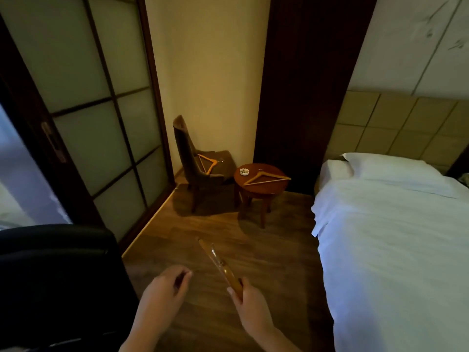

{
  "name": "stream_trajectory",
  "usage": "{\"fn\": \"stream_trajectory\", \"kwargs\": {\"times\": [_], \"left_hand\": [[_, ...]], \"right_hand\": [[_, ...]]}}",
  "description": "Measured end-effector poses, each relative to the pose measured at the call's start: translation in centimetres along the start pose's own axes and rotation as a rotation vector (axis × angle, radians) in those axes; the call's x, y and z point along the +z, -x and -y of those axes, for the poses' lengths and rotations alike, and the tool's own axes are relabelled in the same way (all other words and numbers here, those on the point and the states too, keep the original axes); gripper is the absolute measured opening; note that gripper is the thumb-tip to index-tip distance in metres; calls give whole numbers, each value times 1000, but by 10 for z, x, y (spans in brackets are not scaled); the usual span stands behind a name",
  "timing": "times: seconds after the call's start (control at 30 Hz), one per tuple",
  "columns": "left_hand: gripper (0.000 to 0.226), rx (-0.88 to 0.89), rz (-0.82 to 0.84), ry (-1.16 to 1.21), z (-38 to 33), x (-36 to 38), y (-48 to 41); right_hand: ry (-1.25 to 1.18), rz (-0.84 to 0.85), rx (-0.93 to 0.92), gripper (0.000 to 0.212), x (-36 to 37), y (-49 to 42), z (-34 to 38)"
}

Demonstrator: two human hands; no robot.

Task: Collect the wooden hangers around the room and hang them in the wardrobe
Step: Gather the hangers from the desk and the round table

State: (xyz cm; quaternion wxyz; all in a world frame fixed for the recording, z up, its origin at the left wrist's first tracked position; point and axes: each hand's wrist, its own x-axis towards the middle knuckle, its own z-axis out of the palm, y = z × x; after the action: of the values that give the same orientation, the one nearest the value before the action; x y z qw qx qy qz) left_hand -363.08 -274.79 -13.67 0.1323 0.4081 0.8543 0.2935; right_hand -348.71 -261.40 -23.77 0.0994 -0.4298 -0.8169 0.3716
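Note:
My right hand (pixel 250 304) grips one end of a wooden hanger (pixel 220 265) that points up and to the left over the floor, seen edge-on. My left hand (pixel 166 292) hovers beside it with loosely curled fingers and holds nothing. A second wooden hanger (pixel 265 179) lies flat on the small round wooden table (pixel 261 186) ahead. A third wooden hanger (pixel 207 163) rests on the seat of the brown upholstered chair (pixel 200 161) in the corner. No wardrobe shows clearly in view.
A bed with white sheets (pixel 393 250) fills the right side. A dark office chair back (pixel 55 275) stands at lower left. Frosted sliding doors (pixel 101 110) line the left wall. A small white dish (pixel 244 171) sits on the table. Wooden floor runs between me and the table.

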Motion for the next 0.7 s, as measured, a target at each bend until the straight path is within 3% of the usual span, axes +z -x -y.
{"fn": "stream_trajectory", "kwargs": {"times": [0.13,0.3,0.37,0.7], "left_hand": [[6,-8,85,13,21,7,-36],[12,-41,382,23,29,30,-103],[12,-28,400,17,25,39,-140],[7,-1,404,52,-40,122,-366]], "right_hand": [[-67,-25,74,22,5,-20,-2],[-173,-49,198,3,-15,-57,-14],[-205,-94,255,11,-27,-83,-24],[-352,-180,357,3,-71,-297,-91]]}}
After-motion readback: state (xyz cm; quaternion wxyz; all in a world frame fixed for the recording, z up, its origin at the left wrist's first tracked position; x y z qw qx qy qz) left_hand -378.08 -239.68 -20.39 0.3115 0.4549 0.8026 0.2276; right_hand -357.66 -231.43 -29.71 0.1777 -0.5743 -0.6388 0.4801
